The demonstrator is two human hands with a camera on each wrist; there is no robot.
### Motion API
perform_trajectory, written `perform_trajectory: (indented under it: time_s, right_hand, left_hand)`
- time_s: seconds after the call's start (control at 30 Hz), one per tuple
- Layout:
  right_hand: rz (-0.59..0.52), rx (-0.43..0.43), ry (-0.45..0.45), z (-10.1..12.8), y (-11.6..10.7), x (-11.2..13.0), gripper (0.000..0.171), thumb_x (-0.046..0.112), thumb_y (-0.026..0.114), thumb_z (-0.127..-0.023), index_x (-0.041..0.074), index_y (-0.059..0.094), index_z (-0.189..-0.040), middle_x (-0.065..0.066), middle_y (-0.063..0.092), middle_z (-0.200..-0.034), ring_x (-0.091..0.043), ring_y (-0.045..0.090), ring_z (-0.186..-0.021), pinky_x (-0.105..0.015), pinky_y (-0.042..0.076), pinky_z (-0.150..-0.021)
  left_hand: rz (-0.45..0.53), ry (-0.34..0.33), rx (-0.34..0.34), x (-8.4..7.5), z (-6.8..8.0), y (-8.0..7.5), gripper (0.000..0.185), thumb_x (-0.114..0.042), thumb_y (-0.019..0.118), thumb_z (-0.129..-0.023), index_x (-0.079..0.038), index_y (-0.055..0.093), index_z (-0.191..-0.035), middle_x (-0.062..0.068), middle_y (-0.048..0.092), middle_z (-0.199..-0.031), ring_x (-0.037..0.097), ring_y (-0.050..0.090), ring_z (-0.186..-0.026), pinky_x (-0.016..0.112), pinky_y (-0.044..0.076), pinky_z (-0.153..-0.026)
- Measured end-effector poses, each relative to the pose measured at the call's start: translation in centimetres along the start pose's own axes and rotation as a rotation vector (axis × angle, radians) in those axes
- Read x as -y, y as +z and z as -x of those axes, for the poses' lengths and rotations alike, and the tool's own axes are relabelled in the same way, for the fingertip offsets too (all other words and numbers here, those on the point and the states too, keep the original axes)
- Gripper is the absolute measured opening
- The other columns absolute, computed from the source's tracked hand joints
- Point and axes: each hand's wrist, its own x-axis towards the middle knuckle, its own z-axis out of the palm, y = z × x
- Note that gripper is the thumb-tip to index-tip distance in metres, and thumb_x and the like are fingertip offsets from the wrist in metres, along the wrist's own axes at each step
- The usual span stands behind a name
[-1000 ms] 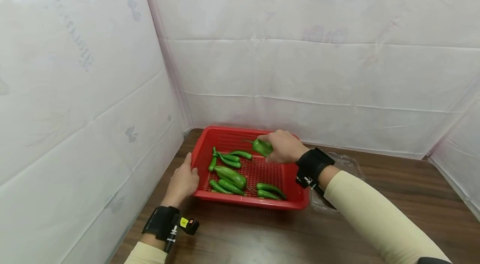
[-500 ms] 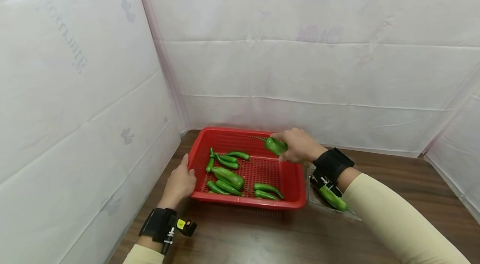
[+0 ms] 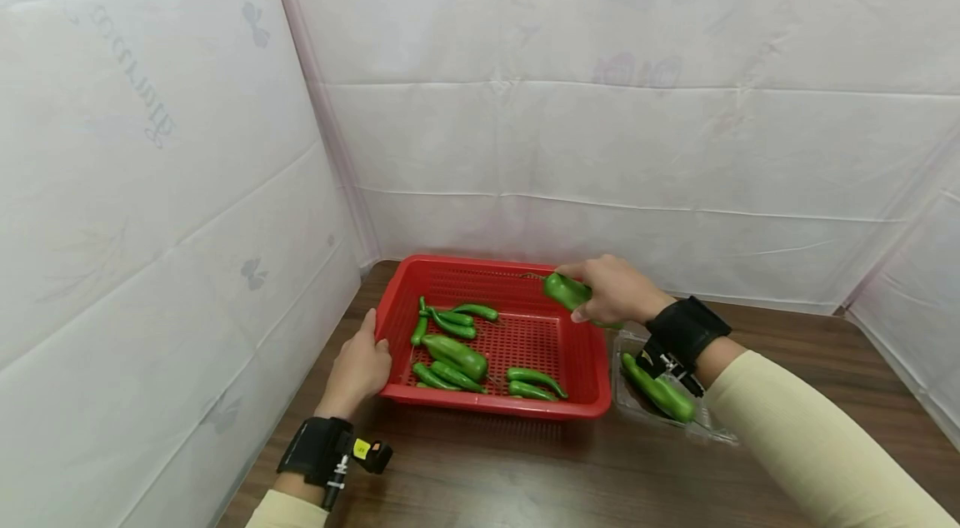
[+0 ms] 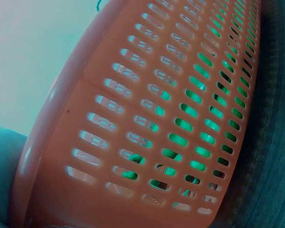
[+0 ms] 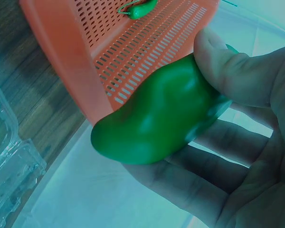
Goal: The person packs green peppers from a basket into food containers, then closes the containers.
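Pepper (image 3: 566, 291) sits clamped in the right hand's (image 3: 611, 290) fingers above the basket's (image 3: 495, 406) far right corner. One pepper already lies in the clear tray (image 3: 712, 429) at right; several remain in the basket, which the left hand (image 3: 360, 367) steadies with relaxed fingers.

The left hand (image 3: 360, 370) sits at the near left, palm turned inward, fingers straight and together, thumb up along the side. Its forearm runs back toward the near edge in a cream sleeve, with a black wrist strap (image 3: 318, 449) carrying a small camera. The right hand (image 3: 611, 291) is raised farther off and to the right, knuckles up, its grip closed: thumb (image 5: 232, 66) pressing from one side, fingers (image 5: 190, 175) cupped beneath the other. The right forearm angles in from the near right, also cream-sleeved, with a black strap (image 3: 686, 328) at the wrist.
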Motion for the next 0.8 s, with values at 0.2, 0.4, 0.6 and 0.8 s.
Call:
perform_trajectory:
  time_s: [0.2, 0.4, 0.6, 0.8]
  right_hand:
    - [-0.026, -0.006, 0.027, 0.6, -0.4, -0.7, 0.069, 0.018, 0.091, -0.079, 0.009, 0.065, -0.142, -0.007, 0.074, -0.1, -0.019, 0.056, -0.08, -0.032, 0.042, -0.07]
    - [-0.06, 0.004, 0.04, 0.7, -0.7, -1.0, 0.069, 0.016, 0.09, -0.079, 0.009, 0.064, -0.143, -0.006, 0.072, -0.087, -0.018, 0.055, -0.074, -0.031, 0.044, -0.066]
    - [-0.078, 0.014, 0.05, 1.0, -1.1, -1.1, 0.072, 0.014, 0.09, -0.079, 0.009, 0.062, -0.145, -0.005, 0.07, -0.085, -0.018, 0.057, -0.073, -0.03, 0.044, -0.064]
    - [-0.08, 0.017, 0.044, 1.6, -1.3, -1.5, 0.072, 0.012, 0.09, -0.079, 0.008, 0.062, -0.145, -0.003, 0.07, -0.083, -0.018, 0.056, -0.072, -0.03, 0.042, -0.063]
  left_hand:
    - [0.006, 0.008, -0.003, 0.0, -0.1, 0.0, 0.069, -0.014, 0.042, -0.108, 0.0, 0.008, -0.167, 0.036, 0.05, -0.15, 0.049, 0.058, -0.131, 0.065, 0.048, -0.103]
    - [-0.002, 0.005, -0.01, 0.1, 0.1, -0.3, 0.069, -0.014, 0.042, -0.108, 0.0, 0.008, -0.166, 0.037, 0.051, -0.149, 0.049, 0.059, -0.129, 0.065, 0.049, -0.101]
    - [0.0, -0.002, -0.014, 0.2, 0.0, -0.4, 0.069, -0.014, 0.042, -0.108, 0.0, 0.008, -0.166, 0.037, 0.05, -0.149, 0.049, 0.059, -0.129, 0.064, 0.049, -0.101]
    - [-0.006, -0.011, -0.005, 0.5, 0.1, -0.4, 0.069, -0.015, 0.043, -0.108, 0.0, 0.009, -0.166, 0.036, 0.053, -0.147, 0.046, 0.062, -0.123, 0.062, 0.05, -0.098]
